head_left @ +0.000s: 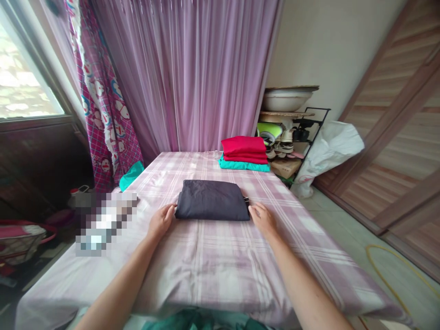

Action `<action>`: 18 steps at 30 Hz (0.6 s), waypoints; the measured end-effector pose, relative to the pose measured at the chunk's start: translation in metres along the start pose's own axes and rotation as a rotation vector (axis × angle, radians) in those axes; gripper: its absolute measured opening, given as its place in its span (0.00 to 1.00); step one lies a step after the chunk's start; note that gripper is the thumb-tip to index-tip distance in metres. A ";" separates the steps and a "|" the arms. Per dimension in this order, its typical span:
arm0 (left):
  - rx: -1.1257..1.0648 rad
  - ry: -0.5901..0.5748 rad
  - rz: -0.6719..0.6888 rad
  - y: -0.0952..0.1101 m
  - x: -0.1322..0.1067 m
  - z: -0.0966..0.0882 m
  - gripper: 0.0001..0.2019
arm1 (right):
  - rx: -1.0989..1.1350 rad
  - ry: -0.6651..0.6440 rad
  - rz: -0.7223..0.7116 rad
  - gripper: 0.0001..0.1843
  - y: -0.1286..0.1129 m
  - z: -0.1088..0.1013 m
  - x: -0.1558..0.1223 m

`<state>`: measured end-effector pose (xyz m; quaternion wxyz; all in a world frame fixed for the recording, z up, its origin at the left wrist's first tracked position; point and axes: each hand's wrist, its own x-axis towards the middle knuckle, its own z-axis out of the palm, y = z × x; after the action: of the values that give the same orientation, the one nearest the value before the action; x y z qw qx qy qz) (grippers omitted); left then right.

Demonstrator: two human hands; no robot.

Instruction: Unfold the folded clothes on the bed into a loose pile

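Observation:
A dark navy garment (213,200), folded into a flat rectangle, lies on the plaid cloth in front of me. What kind of garment it is, I cannot tell. My left hand (162,223) is closed at its left edge, thumb and fingers pinching the near corner. At the opposite side my right hand (263,218) grips the near right corner with fingers curled. Just above that hand, a bit of black and white striped fabric (246,201) pokes out of the fold. Farther back, a folded red cloth stack (244,149) rests on a folded teal cloth (244,165).
A lilac-and-white plaid cloth (206,261) covers the table. Another teal cloth (131,176) lies at the left edge, near a pixelated patch. Purple curtains (192,78) hang behind. To the right stand a shoe rack (318,130), a white sack (330,153) and a wooden wardrobe (388,137).

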<state>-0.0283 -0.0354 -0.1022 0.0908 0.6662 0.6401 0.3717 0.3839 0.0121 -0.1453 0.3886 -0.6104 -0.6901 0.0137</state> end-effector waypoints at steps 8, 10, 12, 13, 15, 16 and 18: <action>-0.193 0.040 -0.039 0.006 -0.004 0.015 0.22 | 0.151 0.005 -0.093 0.18 -0.008 0.004 -0.005; -0.238 0.060 -0.049 0.009 -0.005 0.018 0.21 | 0.213 0.008 -0.120 0.15 -0.011 0.000 -0.006; -0.282 0.061 -0.077 0.013 -0.007 0.019 0.21 | 0.278 0.036 -0.125 0.14 -0.016 -0.006 -0.007; -0.301 0.064 -0.087 0.015 -0.009 0.018 0.21 | 0.303 0.057 -0.118 0.14 -0.020 -0.009 -0.008; -0.330 0.088 -0.091 0.019 -0.011 0.018 0.21 | 0.328 0.094 -0.096 0.14 -0.027 -0.014 -0.009; -0.335 0.110 -0.091 0.020 -0.012 0.018 0.21 | 0.328 0.103 -0.088 0.14 -0.030 -0.017 -0.010; -0.320 0.145 -0.090 0.023 -0.014 0.018 0.20 | 0.314 0.100 -0.080 0.14 -0.034 -0.020 -0.010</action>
<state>0.0020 -0.0455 -0.1062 0.1658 0.5856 0.6067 0.5115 0.3665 -0.0144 -0.1203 0.5133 -0.5139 -0.6832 0.0757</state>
